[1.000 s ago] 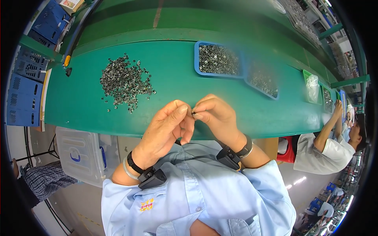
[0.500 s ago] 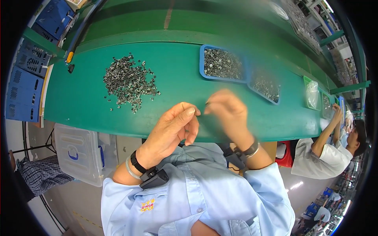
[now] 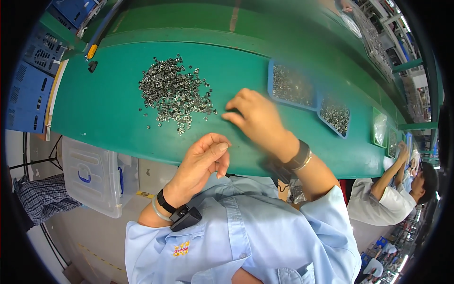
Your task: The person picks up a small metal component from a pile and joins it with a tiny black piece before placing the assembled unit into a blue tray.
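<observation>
A loose pile of small dark and silvery metal pieces [image 3: 172,90] lies on the green tabletop [image 3: 109,120]. Just right of the pile, above the table, is my right hand [image 3: 257,116], slightly blurred, its thumb and fingers apart with nothing visible between them. My left hand [image 3: 201,161] hovers over the table's front edge, thumb and forefinger pressed together in a pinch. Whatever sits between those fingertips is too small or hidden to make out. Beyond my right hand stand a blue tray [image 3: 270,80] and a second blue tray [image 3: 344,136], both filled with small metal pieces.
A yellow-handled cutter [image 3: 91,51] lies at the far left corner beside a small black object [image 3: 92,66]. Below the table is a clear lidded box [image 3: 92,177]. Green trays [image 3: 376,128] stand further right, where a co-worker [image 3: 385,199] sits. Blue crates [image 3: 28,104] are at left.
My right hand has moved left, away from beside my left hand, toward the pile, and its fingers have parted. My left hand keeps its pinch. The whole view has shifted slightly.
</observation>
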Action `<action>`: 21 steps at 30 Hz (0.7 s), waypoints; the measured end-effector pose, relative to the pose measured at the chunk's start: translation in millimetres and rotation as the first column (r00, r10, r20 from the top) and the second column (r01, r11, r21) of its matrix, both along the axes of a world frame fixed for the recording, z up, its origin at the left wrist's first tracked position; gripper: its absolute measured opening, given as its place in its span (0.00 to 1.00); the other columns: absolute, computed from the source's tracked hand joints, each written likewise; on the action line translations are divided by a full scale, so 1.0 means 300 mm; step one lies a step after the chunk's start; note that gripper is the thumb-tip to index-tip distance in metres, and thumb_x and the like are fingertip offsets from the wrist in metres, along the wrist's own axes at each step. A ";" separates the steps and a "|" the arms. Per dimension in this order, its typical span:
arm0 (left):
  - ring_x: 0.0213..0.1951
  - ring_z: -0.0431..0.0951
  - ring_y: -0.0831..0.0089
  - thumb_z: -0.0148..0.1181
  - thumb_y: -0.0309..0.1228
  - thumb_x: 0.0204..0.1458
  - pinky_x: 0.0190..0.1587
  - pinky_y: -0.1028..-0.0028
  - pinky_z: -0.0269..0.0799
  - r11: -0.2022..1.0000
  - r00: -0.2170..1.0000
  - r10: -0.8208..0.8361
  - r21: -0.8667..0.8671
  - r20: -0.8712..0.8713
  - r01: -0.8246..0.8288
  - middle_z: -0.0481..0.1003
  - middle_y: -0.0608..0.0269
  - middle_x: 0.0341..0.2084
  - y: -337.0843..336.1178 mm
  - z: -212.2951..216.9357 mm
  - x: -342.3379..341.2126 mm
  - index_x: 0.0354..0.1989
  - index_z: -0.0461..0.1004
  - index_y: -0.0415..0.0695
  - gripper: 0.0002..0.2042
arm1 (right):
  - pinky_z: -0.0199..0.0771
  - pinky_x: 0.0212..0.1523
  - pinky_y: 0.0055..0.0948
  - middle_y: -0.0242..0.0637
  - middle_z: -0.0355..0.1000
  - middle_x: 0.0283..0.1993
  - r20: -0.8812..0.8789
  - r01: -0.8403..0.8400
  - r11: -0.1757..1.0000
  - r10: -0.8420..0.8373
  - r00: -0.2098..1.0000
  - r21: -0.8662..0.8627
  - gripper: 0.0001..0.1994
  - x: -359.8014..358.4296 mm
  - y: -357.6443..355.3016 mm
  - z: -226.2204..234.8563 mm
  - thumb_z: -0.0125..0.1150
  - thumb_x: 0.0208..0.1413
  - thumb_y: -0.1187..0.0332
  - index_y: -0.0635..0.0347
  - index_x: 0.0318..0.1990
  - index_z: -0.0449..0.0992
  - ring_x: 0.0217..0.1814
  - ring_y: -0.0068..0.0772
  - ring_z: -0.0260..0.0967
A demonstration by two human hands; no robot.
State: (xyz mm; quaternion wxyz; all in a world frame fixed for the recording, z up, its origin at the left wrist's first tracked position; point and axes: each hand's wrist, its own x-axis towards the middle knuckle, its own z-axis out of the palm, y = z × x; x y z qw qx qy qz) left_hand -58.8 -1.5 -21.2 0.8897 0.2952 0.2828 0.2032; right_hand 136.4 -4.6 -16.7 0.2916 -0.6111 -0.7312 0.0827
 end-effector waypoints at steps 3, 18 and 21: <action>0.21 0.68 0.80 0.51 0.32 0.59 0.22 0.79 0.64 1.000 0.999 -0.003 0.004 0.052 0.003 0.70 0.66 0.21 0.018 -0.012 -0.032 0.40 0.67 0.42 0.07 | 0.69 0.34 0.36 0.37 0.68 0.32 0.040 -0.031 0.999 0.032 0.999 -0.029 0.07 -0.053 0.033 -0.022 0.63 0.46 0.70 0.59 0.32 0.74 0.37 0.42 0.68; 0.19 0.68 0.81 0.50 0.34 0.60 0.20 0.81 0.63 0.995 0.998 0.055 0.089 -0.026 -0.053 0.70 0.66 0.21 0.078 0.038 0.032 0.40 0.68 0.41 0.09 | 0.71 0.31 0.30 0.35 0.70 0.34 -0.194 -0.126 0.988 0.141 0.971 0.087 0.11 -0.003 -0.074 0.066 0.67 0.41 0.75 0.58 0.34 0.74 0.35 0.36 0.69; 0.19 0.68 0.82 0.50 0.35 0.60 0.20 0.81 0.63 0.995 1.000 0.016 0.094 -0.019 -0.014 0.71 0.66 0.21 0.062 0.044 0.060 0.38 0.68 0.41 0.09 | 0.71 0.30 0.30 0.34 0.70 0.34 -0.255 -0.104 0.990 0.124 0.959 0.091 0.11 0.015 -0.106 0.071 0.67 0.41 0.76 0.57 0.33 0.74 0.34 0.35 0.69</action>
